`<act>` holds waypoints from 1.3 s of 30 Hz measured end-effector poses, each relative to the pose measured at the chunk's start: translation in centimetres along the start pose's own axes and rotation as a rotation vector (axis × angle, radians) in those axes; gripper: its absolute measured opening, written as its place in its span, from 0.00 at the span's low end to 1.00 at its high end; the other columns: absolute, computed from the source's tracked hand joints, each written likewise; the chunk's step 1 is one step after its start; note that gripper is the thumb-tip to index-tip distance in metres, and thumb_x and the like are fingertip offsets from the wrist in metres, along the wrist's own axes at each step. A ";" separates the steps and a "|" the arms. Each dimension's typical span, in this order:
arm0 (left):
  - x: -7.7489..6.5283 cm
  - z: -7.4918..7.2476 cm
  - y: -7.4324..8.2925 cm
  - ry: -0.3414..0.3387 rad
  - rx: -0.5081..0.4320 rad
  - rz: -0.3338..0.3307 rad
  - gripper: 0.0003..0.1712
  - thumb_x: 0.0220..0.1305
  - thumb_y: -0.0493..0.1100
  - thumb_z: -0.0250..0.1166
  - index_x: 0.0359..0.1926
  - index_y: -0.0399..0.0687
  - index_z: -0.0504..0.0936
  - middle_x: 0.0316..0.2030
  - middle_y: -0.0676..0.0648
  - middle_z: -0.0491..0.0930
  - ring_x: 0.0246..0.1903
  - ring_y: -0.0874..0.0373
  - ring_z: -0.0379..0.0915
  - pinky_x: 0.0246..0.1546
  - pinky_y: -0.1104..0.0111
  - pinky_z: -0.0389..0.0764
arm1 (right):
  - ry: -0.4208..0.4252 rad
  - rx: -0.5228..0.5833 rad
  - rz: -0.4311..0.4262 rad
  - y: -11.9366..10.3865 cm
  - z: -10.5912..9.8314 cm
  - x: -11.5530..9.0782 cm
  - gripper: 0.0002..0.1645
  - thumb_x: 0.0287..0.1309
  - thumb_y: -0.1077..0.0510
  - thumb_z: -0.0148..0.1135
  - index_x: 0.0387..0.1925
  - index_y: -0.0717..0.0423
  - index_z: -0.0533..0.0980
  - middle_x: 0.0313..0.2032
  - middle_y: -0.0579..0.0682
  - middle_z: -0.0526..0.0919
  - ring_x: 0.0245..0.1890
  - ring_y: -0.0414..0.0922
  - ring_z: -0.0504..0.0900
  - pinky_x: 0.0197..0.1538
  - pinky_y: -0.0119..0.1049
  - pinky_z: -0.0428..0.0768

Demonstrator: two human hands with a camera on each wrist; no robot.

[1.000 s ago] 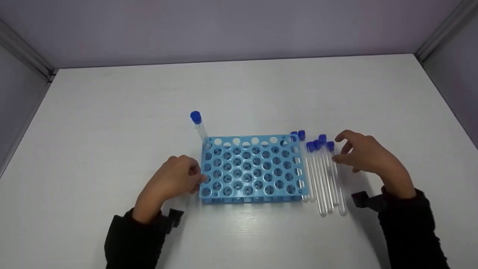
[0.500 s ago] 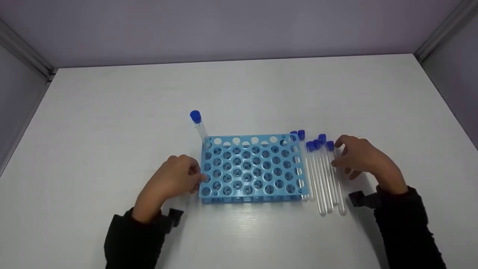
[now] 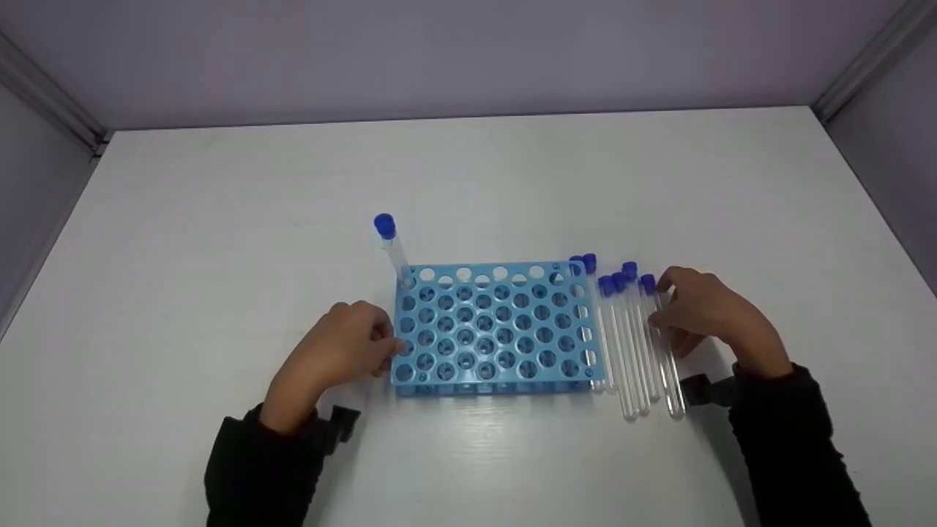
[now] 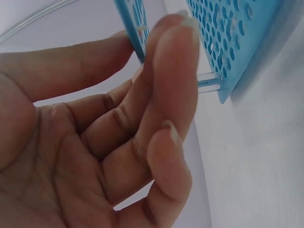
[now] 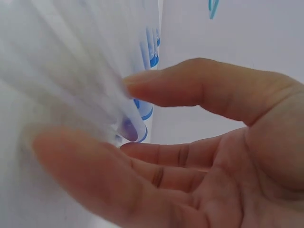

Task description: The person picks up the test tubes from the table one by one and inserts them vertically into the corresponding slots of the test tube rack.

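Note:
A blue test tube rack (image 3: 483, 391) with rows of round holes stands mid-table. My left hand (image 3: 340, 344) grips its left end, thumb against the top plate (image 4: 135, 35) and fingers underneath. One blue-capped test tube (image 3: 395, 252) leans upright in the rack's far left corner hole. To the right, several clear capped tubes (image 3: 631, 366) lie side by side. My right hand (image 3: 714, 315) is at the outermost test tube (image 3: 670, 380), thumb on one side and curled fingers on the other. In the right wrist view, the thumb (image 5: 166, 88) touches a blurred tube; the exact finger contact is unclear.
The white table (image 3: 219, 205) runs back to a grey-purple wall (image 3: 468, 58), with side panels left and right. Some tubes lie against or partly under the rack's right end. Dark wrist mounts (image 3: 344, 428) sit near both sleeves.
My right hand has come down and slightly left onto the outermost test tube, and its fingers have closed in. That tube's rounded end has shifted slightly right. The left hand stays on the rack.

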State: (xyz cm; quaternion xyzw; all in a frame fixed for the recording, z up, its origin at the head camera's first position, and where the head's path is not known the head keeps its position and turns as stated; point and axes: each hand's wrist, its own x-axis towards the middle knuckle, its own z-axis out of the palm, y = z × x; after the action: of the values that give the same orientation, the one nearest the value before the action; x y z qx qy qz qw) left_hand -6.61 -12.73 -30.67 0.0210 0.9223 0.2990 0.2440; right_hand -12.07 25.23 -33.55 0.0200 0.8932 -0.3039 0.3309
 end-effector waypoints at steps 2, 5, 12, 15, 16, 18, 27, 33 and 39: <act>-0.1 0.0 0.0 -0.003 0.001 -0.002 0.06 0.58 0.38 0.63 0.28 0.38 0.79 0.19 0.47 0.77 0.20 0.58 0.70 0.23 0.68 0.69 | 0.001 0.009 -0.014 0.1 0.0 0.0 0.33 0.56 0.64 0.55 0.57 0.75 0.54 0.33 0.65 0.75 0.19 0.49 0.81 0.25 0.42 0.79; -0.1 -0.1 0.1 -0.006 0.003 -0.010 0.06 0.58 0.38 0.63 0.29 0.37 0.79 0.19 0.47 0.77 0.21 0.57 0.70 0.23 0.68 0.69 | 0.002 0.023 -0.033 0.2 0.1 0.1 0.32 0.55 0.65 0.54 0.57 0.76 0.54 0.34 0.65 0.74 0.18 0.50 0.81 0.25 0.42 0.79; -0.1 -0.1 0.2 0.001 0.011 -0.016 0.06 0.58 0.38 0.63 0.29 0.37 0.79 0.19 0.47 0.76 0.21 0.57 0.70 0.24 0.67 0.69 | -0.001 0.044 -0.043 0.2 0.0 0.1 0.31 0.55 0.65 0.54 0.56 0.76 0.54 0.32 0.65 0.75 0.18 0.50 0.81 0.25 0.43 0.79; 0.0 0.0 0.2 0.008 0.016 -0.012 0.06 0.58 0.38 0.63 0.29 0.37 0.79 0.19 0.47 0.76 0.21 0.57 0.70 0.24 0.68 0.69 | -0.005 0.047 -0.052 0.3 0.0 0.1 0.31 0.56 0.65 0.54 0.56 0.76 0.53 0.33 0.65 0.74 0.18 0.51 0.81 0.25 0.43 0.79; 0.0 0.0 0.2 0.010 0.017 -0.009 0.06 0.58 0.38 0.63 0.28 0.37 0.79 0.19 0.47 0.76 0.20 0.57 0.70 0.24 0.68 0.69 | -0.007 0.050 -0.054 0.3 0.0 0.1 0.31 0.56 0.65 0.54 0.57 0.76 0.53 0.34 0.66 0.74 0.19 0.51 0.81 0.25 0.43 0.79; 0.0 0.0 0.2 0.012 0.019 -0.004 0.06 0.57 0.37 0.63 0.28 0.37 0.79 0.18 0.47 0.77 0.20 0.57 0.70 0.23 0.68 0.69 | -0.010 0.060 -0.057 0.3 0.0 0.1 0.31 0.56 0.65 0.54 0.57 0.76 0.53 0.36 0.67 0.73 0.19 0.51 0.81 0.25 0.43 0.79; 0.0 0.1 0.2 0.009 0.012 -0.007 0.06 0.57 0.37 0.63 0.28 0.37 0.79 0.18 0.47 0.77 0.20 0.57 0.70 0.24 0.68 0.69 | -0.009 0.057 -0.070 0.5 0.1 0.1 0.31 0.57 0.66 0.53 0.57 0.76 0.53 0.42 0.71 0.70 0.20 0.51 0.81 0.25 0.43 0.79; 0.0 0.1 0.2 0.010 0.017 -0.014 0.06 0.57 0.38 0.63 0.29 0.37 0.80 0.19 0.47 0.77 0.21 0.57 0.70 0.24 0.68 0.69 | -0.003 0.054 -0.082 0.5 0.0 0.1 0.30 0.58 0.66 0.53 0.57 0.76 0.53 0.43 0.71 0.70 0.20 0.51 0.81 0.25 0.42 0.79; 0.0 0.1 0.2 0.015 0.015 -0.006 0.06 0.57 0.38 0.63 0.29 0.37 0.80 0.19 0.48 0.77 0.21 0.57 0.70 0.24 0.68 0.69 | -0.011 0.068 -0.098 0.5 -0.1 -0.2 0.31 0.57 0.66 0.52 0.57 0.77 0.52 0.44 0.72 0.69 0.20 0.51 0.81 0.26 0.42 0.79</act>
State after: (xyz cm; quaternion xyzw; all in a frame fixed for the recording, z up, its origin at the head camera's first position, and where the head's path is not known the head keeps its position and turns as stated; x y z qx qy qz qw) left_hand -6.61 -12.54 -30.64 0.0177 0.9264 0.2914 0.2377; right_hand -11.87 25.66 -33.66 -0.0144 0.8805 -0.3499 0.3196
